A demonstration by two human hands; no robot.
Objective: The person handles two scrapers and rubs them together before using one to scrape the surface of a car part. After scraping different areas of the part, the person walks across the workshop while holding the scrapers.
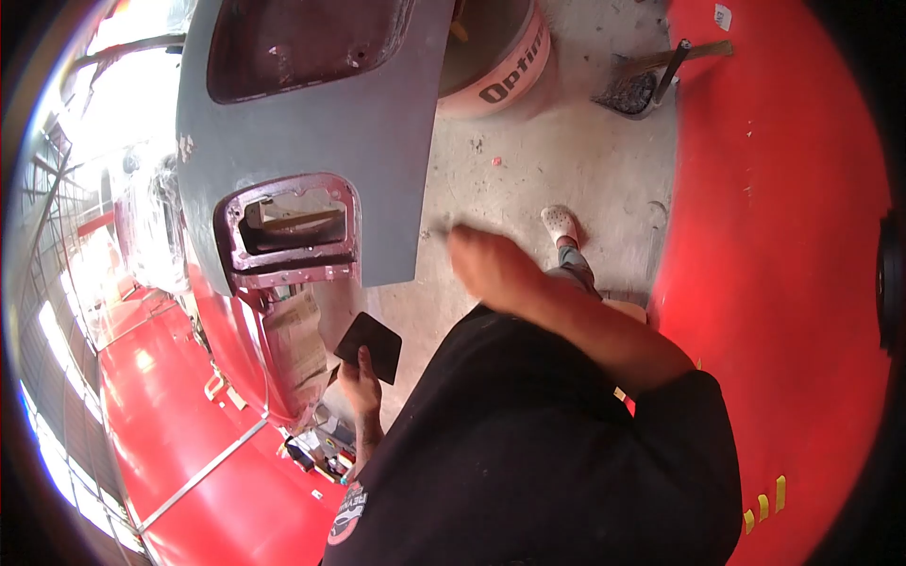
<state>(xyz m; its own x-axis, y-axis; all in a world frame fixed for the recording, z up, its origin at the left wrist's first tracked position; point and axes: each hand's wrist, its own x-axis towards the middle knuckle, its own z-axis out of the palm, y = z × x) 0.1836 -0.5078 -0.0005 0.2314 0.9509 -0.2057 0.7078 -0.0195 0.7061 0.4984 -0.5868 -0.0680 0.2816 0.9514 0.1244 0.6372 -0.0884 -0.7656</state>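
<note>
My left hand (360, 385) is closed on a flat black square board (369, 348) with rounded corners, its thumb lying across the face. Closed fingers show on my right hand (486, 269), which is smeared by motion, out in front of my body. A small greyish edge juts from its fingertips, too blurred to name. Nearest to both hands is a grey vehicle body panel (392, 189), apart from them. It has a dark red recess (307, 42) and a smaller opening with a maroon frame (293, 275).
A large tub (491, 94) with lettering stands beyond the panel. A dark scoop-like container (628, 94) with a handle sits near a red surface (774, 283) on the right. Another red surface (179, 406) and brown masking paper (297, 344) lie at left.
</note>
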